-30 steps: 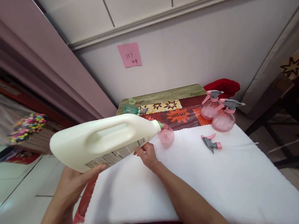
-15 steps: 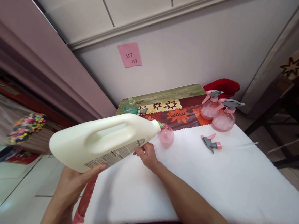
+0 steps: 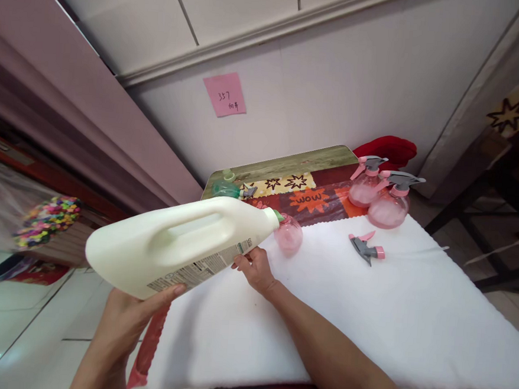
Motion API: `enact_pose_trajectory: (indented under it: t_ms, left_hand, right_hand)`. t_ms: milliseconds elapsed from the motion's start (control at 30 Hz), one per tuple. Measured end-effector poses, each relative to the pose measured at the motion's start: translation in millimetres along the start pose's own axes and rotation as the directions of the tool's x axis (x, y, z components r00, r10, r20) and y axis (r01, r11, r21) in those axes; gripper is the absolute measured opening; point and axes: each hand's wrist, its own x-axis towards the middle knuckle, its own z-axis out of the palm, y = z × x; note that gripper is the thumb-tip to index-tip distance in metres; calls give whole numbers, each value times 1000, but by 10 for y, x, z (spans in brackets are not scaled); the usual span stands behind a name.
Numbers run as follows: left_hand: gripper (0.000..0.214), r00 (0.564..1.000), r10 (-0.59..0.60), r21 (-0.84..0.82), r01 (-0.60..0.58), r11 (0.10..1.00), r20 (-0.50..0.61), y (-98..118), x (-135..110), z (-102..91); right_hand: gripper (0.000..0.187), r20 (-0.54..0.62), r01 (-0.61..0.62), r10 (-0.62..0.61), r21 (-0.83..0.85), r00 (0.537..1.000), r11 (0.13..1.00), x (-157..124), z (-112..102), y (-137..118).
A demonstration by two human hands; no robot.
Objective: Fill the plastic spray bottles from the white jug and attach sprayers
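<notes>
A large cream detergent jug (image 3: 122, 244) is tilted to the right, its green spout at the mouth of a round pink spray bottle (image 3: 289, 237) that has no spray head on. My left hand (image 3: 145, 308) grips the jug from below near its base, thumb along the label. Under the neck end, my right hand (image 3: 254, 271) also holds the jug, its fingers partly hidden behind it. Whether liquid flows from the spout cannot be made out. A loose grey and pink spray head (image 3: 366, 248) lies on the white fluffy cloth (image 3: 344, 313) to the right.
Two pink spray bottles with heads on, one nearer (image 3: 388, 208) and one behind (image 3: 365, 189), stand at the table's back right. A green spray bottle (image 3: 226, 188) lies at the back left, near a pale green cap (image 3: 228, 174). A pink note (image 3: 225, 95) sticks to the wall.
</notes>
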Motion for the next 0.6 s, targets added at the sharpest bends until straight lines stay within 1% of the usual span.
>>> enact_pose_trajectory:
  t_ms: [200,367,600]
  left_hand:
    - [75,1000,0,16,0,1000,-3,-17,7,-12]
    - [70,1000,5,30,-5,1000,1,-8,13,-7]
    - [75,1000,9,34,-9,999,2,35,-5,24]
  right_hand:
    - [38,-4,-8,8,12,1000,1000,0,4,0]
    - [40,0,-20,20,8,1000,1000,-1,2,-4]
    - [40,4,-29,29,-16,1000,999,-1,-3,-12]
